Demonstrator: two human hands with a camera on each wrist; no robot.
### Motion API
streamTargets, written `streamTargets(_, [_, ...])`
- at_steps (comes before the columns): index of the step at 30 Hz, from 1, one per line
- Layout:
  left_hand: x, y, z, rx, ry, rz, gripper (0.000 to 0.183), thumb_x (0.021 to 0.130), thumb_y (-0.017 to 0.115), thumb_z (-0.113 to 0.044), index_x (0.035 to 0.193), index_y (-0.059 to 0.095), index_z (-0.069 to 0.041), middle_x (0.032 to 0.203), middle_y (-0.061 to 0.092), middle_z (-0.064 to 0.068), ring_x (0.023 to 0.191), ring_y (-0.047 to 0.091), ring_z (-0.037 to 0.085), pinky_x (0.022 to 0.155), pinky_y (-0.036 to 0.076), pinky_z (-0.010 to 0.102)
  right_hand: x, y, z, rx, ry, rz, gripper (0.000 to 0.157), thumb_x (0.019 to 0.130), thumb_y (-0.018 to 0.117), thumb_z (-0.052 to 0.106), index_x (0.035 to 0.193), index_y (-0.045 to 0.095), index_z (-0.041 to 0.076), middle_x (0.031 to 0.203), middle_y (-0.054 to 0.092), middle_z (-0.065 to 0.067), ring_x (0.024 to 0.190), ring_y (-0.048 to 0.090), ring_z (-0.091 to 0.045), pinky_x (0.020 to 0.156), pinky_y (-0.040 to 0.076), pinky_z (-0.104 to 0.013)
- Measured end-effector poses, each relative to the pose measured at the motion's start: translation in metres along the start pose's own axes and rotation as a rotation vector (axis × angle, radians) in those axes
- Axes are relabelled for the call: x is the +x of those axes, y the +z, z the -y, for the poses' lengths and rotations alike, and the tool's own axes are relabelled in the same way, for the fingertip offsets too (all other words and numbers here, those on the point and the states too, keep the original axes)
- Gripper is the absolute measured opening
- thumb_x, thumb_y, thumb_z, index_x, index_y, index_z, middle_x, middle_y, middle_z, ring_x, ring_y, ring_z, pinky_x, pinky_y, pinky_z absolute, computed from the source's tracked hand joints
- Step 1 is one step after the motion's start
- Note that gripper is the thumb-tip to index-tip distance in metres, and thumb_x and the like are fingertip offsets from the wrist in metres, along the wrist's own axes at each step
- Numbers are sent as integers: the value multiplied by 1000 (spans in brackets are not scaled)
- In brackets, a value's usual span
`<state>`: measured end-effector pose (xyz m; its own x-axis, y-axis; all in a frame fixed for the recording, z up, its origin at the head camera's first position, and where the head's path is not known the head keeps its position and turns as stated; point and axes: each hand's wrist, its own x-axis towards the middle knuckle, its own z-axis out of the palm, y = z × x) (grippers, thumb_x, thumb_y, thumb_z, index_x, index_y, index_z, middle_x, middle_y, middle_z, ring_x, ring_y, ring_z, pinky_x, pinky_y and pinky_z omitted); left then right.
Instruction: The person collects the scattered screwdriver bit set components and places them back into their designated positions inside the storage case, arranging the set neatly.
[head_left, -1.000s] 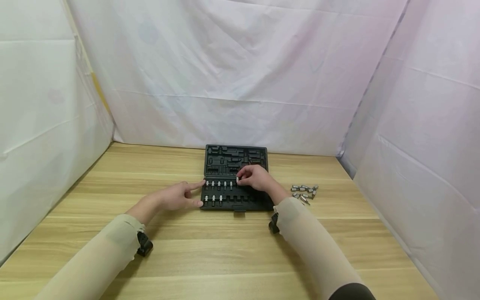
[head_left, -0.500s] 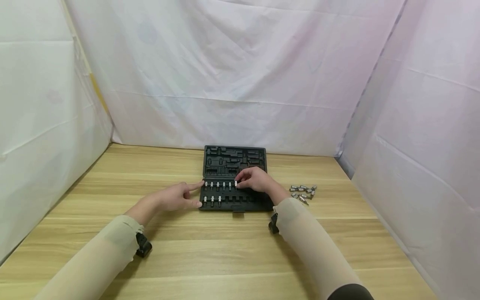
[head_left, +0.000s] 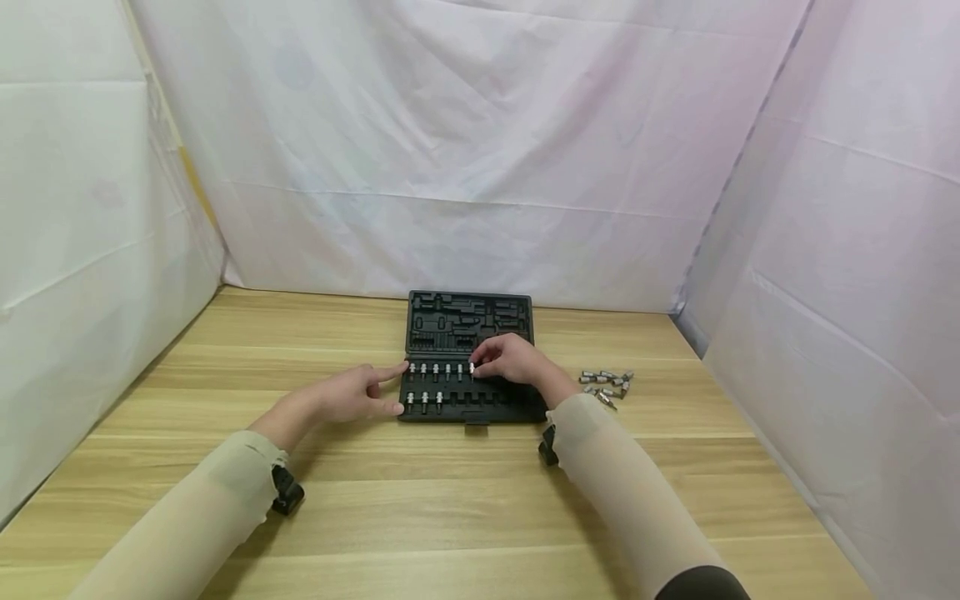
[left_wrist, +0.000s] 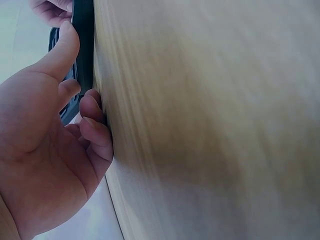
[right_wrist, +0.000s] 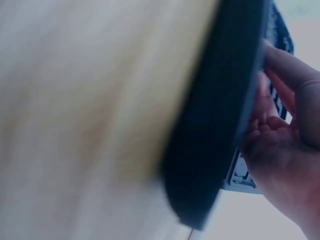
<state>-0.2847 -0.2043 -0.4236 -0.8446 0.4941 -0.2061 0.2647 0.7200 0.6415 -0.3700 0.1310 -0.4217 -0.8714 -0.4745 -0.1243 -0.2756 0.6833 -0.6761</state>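
Shiny silver bit (head_left: 472, 369) has lowered in right hand (head_left: 512, 358)

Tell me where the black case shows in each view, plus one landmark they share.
Head: the case lies open, just below centre.
Left wrist: case edge-on at upper left.
Right wrist: case edge-on, slightly right of centre.
Shared landmark: wooden table.

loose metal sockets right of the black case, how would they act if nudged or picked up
The loose metal sockets would probably roll when nudged, since they look rounded and seem to lie on their sides on the flat wooden table. Their silvery shine suggests hard metal, so likely stiff and somewhat heavy for their size.
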Motion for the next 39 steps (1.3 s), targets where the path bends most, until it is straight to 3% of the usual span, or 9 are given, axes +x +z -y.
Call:
streamTargets(8, [1,1,0,-8,-10,3,89,103,76,-48,175,29,-24,97,55,9,79,45,19,73,44,35,2,-9,-2,-19,-10,-52,28,104,80,27,132,79,21,129,72,-7,118,68,-25,100,58,-48])
streamTargets(16, [1,1,-2,-24,0,12,89,104,75,-46,175,27,-21,89,51,6,74,43,17,70,43,34,8,-6,-4,-79,-33,-12,45,102,81,34,145,73,22,154,61,-13,141,58,-33,118,50,-55])
streamTargets(26, [1,0,0,-20,-16,11,89,104,75,-46,176,27,-23,98,51,8,82,45,20,75,44,36,12,2,1,-72,53,-37,43,101,83,34,141,73,26,151,55,-16,140,53,-36,115,48,-57])
streamTargets(39, [3,1,0,-26,13,20,90,104,75,-44,175,26,-19,78,46,-1,68,39,15,68,43,32,13,5,11,-61,130,-65,35,100,84,28,133,74,26,150,59,-17,142,53,-40,116,49,-57])
